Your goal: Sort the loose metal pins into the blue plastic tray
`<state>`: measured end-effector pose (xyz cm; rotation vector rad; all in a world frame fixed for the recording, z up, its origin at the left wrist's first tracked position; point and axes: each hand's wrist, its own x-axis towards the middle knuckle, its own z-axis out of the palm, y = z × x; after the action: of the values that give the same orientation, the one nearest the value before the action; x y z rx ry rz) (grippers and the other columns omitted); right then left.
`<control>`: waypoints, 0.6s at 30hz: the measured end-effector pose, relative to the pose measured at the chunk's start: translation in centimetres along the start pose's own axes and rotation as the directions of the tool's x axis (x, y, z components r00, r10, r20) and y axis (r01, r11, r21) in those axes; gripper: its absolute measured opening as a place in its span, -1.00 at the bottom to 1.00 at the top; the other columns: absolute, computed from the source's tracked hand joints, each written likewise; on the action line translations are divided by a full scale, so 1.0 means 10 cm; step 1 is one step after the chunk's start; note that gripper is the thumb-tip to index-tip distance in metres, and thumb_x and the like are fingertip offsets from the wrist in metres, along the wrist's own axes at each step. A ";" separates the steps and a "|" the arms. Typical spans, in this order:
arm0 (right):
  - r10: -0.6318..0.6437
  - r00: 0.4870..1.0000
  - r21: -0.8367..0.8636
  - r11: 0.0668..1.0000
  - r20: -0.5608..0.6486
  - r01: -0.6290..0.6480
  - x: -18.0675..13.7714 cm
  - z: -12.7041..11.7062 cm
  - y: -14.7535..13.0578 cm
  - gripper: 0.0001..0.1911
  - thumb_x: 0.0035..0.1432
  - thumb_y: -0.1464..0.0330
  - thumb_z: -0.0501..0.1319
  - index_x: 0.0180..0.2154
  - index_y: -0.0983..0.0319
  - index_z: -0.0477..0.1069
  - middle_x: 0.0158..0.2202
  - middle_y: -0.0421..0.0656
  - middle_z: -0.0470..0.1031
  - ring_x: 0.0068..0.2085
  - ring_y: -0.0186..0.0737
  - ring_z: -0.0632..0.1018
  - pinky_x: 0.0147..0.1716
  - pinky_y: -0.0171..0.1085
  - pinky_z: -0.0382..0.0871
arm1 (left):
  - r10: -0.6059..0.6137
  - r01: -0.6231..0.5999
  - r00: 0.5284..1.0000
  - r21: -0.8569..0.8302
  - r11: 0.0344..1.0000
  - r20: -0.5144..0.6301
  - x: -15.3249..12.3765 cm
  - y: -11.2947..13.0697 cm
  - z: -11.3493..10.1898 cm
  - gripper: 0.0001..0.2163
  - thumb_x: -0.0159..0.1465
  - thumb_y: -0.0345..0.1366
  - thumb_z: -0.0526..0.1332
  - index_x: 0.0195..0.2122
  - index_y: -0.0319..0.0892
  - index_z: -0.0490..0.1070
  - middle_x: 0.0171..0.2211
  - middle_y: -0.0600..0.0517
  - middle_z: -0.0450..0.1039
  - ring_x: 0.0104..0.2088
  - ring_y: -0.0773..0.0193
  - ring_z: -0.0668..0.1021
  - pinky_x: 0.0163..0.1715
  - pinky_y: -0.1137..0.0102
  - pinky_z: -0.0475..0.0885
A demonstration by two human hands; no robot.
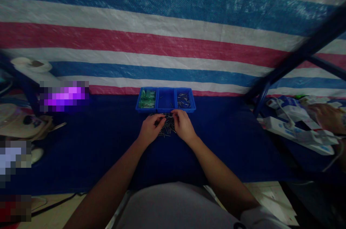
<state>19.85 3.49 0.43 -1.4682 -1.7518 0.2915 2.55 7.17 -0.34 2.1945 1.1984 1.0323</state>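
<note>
Evidently, both hands were busy low over a loose heap of thin metal pins [168, 128], which lay on the dark blue tabletop [229, 128] directly in front of a blue three-compartment plastic tray [165, 96]. The left hand [150, 129] came in over the heap's left side, its thumb and forefinger curled toward each other with their tips close together; whether a pin sat between them was too small to tell. The right hand [185, 126] was at the heap's right side, its fingertips bent inward near the tray's front edge, thumb and forefinger nearly meeting; again, I could not tell if they had hold of anything. Green-tinted, translucent pieces [147, 98] filled the tray's left compartment, a few thin slivers lay in the middle one, and scattered metal pins [184, 101] occupied the right one. Behind the tray hung a striped tarpaulin [162, 45] in blue, white and red, and a white power strip [275, 124] lay well apart to the right.
</note>
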 end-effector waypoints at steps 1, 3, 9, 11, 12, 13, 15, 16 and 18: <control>0.023 0.999 0.061 0.998 -0.022 -0.021 0.00 0.00 0.00 -0.76 0.26 0.46 0.00 -0.08 0.24 0.33 -0.18 -0.04 0.46 -0.12 -0.12 0.46 -0.09 -0.15 0.34 | 0.005 -0.005 1.000 0.000 1.000 -0.002 0.00 -0.01 0.01 -0.79 0.25 -0.17 0.18 -0.17 -0.11 0.48 -0.45 0.06 0.49 -0.40 0.30 0.50 -0.34 0.40 0.39; 0.060 0.998 0.154 0.986 -0.029 -0.055 0.00 0.01 -0.02 -0.78 0.27 0.42 0.02 -0.08 0.21 0.32 -0.23 -0.07 0.47 -0.15 -0.15 0.48 -0.12 -0.18 0.36 | 0.020 -0.020 1.000 0.003 1.000 0.001 -0.01 -0.01 0.01 -0.80 0.25 -0.18 0.19 -0.16 -0.10 0.48 -0.46 0.07 0.49 -0.39 0.30 0.50 -0.32 0.39 0.39; 0.074 0.997 0.233 0.970 -0.010 -0.069 0.00 0.00 -0.06 -0.82 0.26 0.37 0.06 -0.13 0.22 0.36 -0.24 -0.08 0.49 -0.20 -0.19 0.51 -0.18 -0.23 0.38 | 0.025 -0.025 1.000 0.020 0.999 0.010 0.00 0.02 -0.02 -0.83 0.27 -0.21 0.15 -0.24 -0.12 0.49 -0.45 0.05 0.49 -0.40 0.29 0.49 -0.35 0.40 0.37; 0.072 0.997 0.244 0.967 0.002 -0.070 0.00 -0.01 -0.07 -0.82 0.24 0.37 0.08 -0.14 0.22 0.38 -0.23 -0.09 0.50 -0.21 -0.20 0.51 -0.21 -0.24 0.39 | 0.017 -0.017 1.000 0.032 0.999 0.009 0.01 0.03 -0.03 -0.83 0.28 -0.21 0.14 -0.28 -0.13 0.48 -0.46 0.06 0.49 -0.41 0.30 0.49 -0.36 0.40 0.36; 0.068 0.998 0.247 0.967 0.010 -0.068 0.00 -0.02 -0.08 -0.82 0.24 0.37 0.09 -0.15 0.21 0.39 -0.23 -0.10 0.50 -0.23 -0.21 0.52 -0.22 -0.25 0.39 | 0.014 -0.015 1.000 0.040 0.999 0.009 0.01 0.03 -0.04 -0.82 0.29 -0.21 0.12 -0.31 -0.14 0.47 -0.46 0.05 0.48 -0.42 0.30 0.48 -0.36 0.40 0.35; 0.060 0.998 0.248 0.967 0.019 -0.063 0.00 -0.02 -0.09 -0.82 0.23 0.37 0.10 -0.15 0.21 0.41 -0.24 -0.10 0.51 -0.25 -0.22 0.52 -0.23 -0.25 0.39 | 0.013 -0.014 1.000 0.047 0.999 0.011 0.01 0.03 -0.04 -0.80 0.30 -0.21 0.11 -0.35 -0.15 0.46 -0.47 0.05 0.48 -0.42 0.29 0.48 -0.36 0.39 0.35; 0.038 0.999 0.245 0.969 0.027 -0.043 0.00 -0.03 -0.11 -0.83 0.22 0.36 0.12 -0.18 0.21 0.44 -0.28 -0.11 0.52 -0.28 -0.23 0.52 -0.26 -0.26 0.39 | 0.013 -0.014 1.000 0.060 0.998 0.017 0.02 0.03 -0.04 -0.77 0.32 -0.21 0.08 -0.40 -0.16 0.44 -0.48 0.05 0.48 -0.42 0.29 0.48 -0.35 0.39 0.34; 0.027 0.999 0.243 0.969 0.027 -0.033 0.00 -0.04 -0.11 -0.83 0.22 0.35 0.13 -0.20 0.21 0.46 -0.31 -0.12 0.52 -0.30 -0.23 0.51 -0.27 -0.26 0.38 | 0.012 -0.013 1.000 0.064 0.998 0.019 0.02 0.02 -0.05 -0.76 0.32 -0.21 0.07 -0.41 -0.16 0.44 -0.48 0.05 0.48 -0.42 0.28 0.48 -0.36 0.39 0.34; 0.010 1.000 0.242 0.970 0.025 -0.016 0.01 -0.05 -0.12 -0.83 0.22 0.34 0.14 -0.22 0.21 0.49 -0.34 -0.12 0.51 -0.33 -0.23 0.51 -0.29 -0.26 0.38 | 0.011 -0.012 1.000 0.068 0.998 0.017 0.02 0.02 -0.05 -0.75 0.32 -0.21 0.07 -0.42 -0.16 0.43 -0.50 0.06 0.47 -0.43 0.29 0.48 -0.36 0.39 0.34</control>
<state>19.32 3.04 1.51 -1.3043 -1.6599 0.5131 2.33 7.23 0.14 2.2602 1.2319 0.9892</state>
